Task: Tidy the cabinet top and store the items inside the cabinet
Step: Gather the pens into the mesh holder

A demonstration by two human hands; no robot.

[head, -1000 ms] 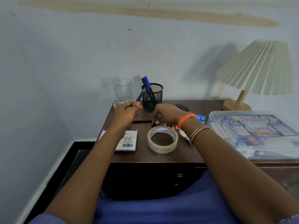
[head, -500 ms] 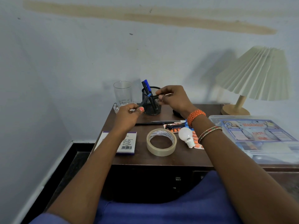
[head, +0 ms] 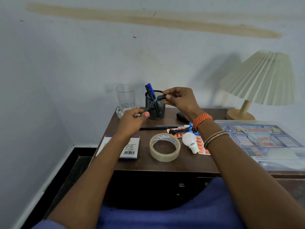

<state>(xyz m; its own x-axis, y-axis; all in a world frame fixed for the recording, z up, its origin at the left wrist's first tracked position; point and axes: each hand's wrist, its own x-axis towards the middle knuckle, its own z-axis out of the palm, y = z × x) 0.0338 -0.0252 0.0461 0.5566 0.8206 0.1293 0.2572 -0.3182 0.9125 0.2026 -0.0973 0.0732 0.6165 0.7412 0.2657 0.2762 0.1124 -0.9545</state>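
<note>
- Holding a slim dark pen [head: 150, 105] with a blue band, your left hand [head: 133, 120] pinches its lower end above the cabinet top [head: 158, 164].
- Your right hand [head: 179, 100] pinches a black cap [head: 161, 97] by the mesh holder [head: 155, 104].

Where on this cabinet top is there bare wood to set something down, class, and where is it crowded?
Bare wood runs along the front edge of the cabinet top, below the tape roll, and between the mesh pen holder and the lamp. It is crowded around the bulb, pill strips and first-aid box.
</note>
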